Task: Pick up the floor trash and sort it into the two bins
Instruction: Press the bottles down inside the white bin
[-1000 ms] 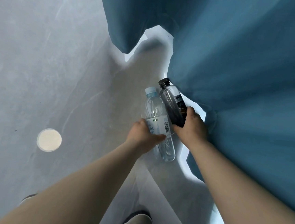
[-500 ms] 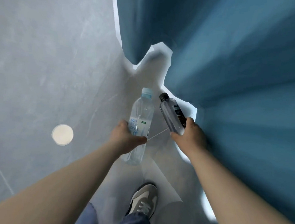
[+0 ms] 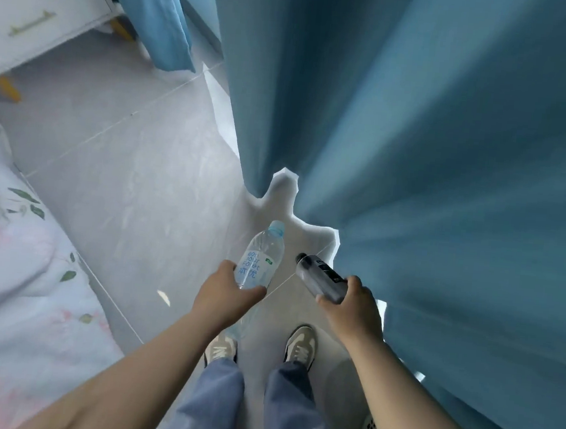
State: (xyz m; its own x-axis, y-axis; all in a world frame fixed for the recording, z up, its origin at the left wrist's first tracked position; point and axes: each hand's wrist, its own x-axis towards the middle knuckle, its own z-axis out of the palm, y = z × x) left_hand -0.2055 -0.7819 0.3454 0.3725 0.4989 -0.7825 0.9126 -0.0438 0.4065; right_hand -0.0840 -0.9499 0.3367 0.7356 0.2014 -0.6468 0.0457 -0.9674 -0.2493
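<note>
left hand (image 3: pixel 224 296) gripping clear water bottle (image 3: pixel 261 257), right hand (image 3: pixel 352 306) gripping dark bottle (image 3: pixel 320 277), blue curtain (image 3: pixel 450 160) beside

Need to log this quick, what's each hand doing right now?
Left hand: holds the clear water bottle.
Right hand: holds the dark bottle.

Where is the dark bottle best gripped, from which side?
Probably around the lower body of the dark bottle, coming from its base end: the barrel is a plain cylinder, easy to wrap, and the black cap points away. The right hand holds it there; the left hand holds the clear bottle.
</note>
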